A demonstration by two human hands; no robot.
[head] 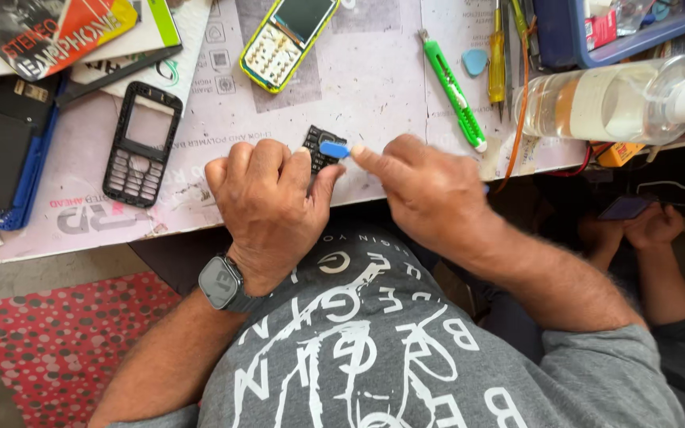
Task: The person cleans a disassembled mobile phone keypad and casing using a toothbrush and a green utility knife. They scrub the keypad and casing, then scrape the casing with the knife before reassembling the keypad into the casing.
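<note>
keypad: dark plastic, matt, ridged with small keys
pick: blue plastic, smooth, slight sheen
frame: black plastic, glossy rim, grey rubbery keys
phone: yellow-green plastic shell, glossy screen, pale keys
cutter: green plastic, smooth
bottle: clear plastic, shiny, white cap
mat: pale printed sheet, matt, scuffed and stained
watch: dark glossy face, matt strap
shirt: grey cloth, white print
rug: red dotted, rough weave

I am in a phone fixing shop. My table has an open yellow phone, a black phone cover, screwdrivers and a green cutter knife.
</note>
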